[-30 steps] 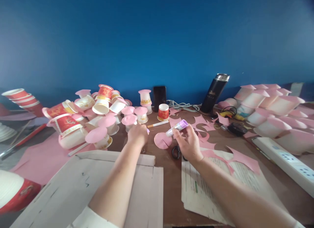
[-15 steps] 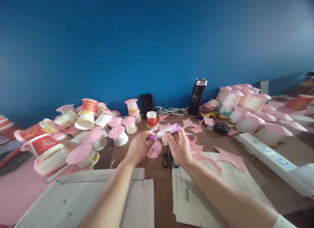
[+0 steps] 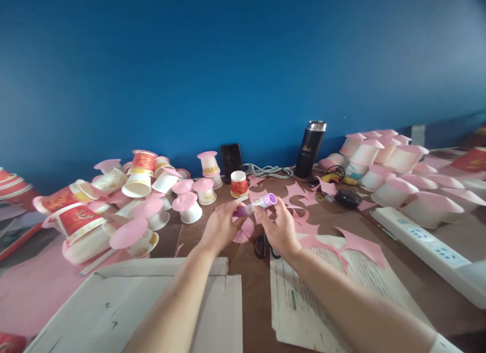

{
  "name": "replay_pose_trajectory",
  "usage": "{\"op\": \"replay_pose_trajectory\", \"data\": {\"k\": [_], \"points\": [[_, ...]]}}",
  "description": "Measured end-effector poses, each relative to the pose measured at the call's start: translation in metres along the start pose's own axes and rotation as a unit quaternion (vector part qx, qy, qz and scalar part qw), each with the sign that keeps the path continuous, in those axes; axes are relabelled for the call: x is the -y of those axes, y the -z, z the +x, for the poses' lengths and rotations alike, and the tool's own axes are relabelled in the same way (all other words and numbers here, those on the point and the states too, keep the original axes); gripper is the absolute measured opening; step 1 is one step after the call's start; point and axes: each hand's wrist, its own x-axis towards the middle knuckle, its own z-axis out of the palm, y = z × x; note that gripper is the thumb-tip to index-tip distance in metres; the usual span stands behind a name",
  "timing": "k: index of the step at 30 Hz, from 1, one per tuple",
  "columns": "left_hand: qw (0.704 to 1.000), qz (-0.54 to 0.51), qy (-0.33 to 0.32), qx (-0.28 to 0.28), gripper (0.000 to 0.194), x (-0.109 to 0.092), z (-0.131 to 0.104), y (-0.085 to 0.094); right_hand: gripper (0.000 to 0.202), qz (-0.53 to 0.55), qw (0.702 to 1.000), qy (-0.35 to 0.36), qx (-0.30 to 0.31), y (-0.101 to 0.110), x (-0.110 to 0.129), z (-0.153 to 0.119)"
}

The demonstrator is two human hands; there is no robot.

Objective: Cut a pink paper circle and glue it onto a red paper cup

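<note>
My right hand (image 3: 279, 226) is closed around the body of a glue stick (image 3: 258, 203), white with a purple end, tilted up to the right. Pinched in the fingers of my left hand (image 3: 224, 224) is the purple cap (image 3: 240, 211), which meets the other end of the stick. Beneath the hands lies a pink paper disc (image 3: 244, 231) with a slit or fold line, partly covered. Black-handled scissors (image 3: 261, 246) rest just below my right hand, their blades hidden. Beyond the hands stands a red and white paper cup (image 3: 239, 184), upside down.
Paper cups with pink discs (image 3: 186, 206) crowd the left; more capped cups (image 3: 395, 186) pile up at right. A black thermos (image 3: 310, 149) and a phone (image 3: 231, 160) stand by the wall. Pink scraps (image 3: 298, 193), a power strip (image 3: 421, 239), cardboard (image 3: 152, 312) and printed sheets (image 3: 315, 302) surround the hands.
The cap and the glue stick, apart before, have come together end to end. The whole view has shifted slightly, so things appear a little further right.
</note>
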Motion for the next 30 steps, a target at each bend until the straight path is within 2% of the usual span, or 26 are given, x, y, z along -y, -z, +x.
{"op": "replay_pose_trajectory", "data": {"k": [8,13,18,30], "points": [[1.000,0.010,-0.021,-0.012,0.021,0.0037,0.0003,-0.0025,0.021,-0.028,1.000,-0.002,0.001,-0.0006,-0.0016,-0.0012],[0.999,0.018,-0.030,-0.015,0.020,0.0047,0.0000,-0.0032,0.021,-0.007,1.000,-0.002,0.002,-0.0006,-0.0002,0.0000],[0.999,0.007,-0.032,-0.026,0.023,0.0047,-0.0005,-0.0034,0.023,0.020,1.000,-0.015,0.010,-0.0014,-0.0023,-0.0003],[0.996,0.056,-0.062,-0.040,0.021,0.0006,-0.0001,-0.0036,0.028,0.049,0.996,-0.075,0.016,-0.0003,-0.0003,0.0054]]}}
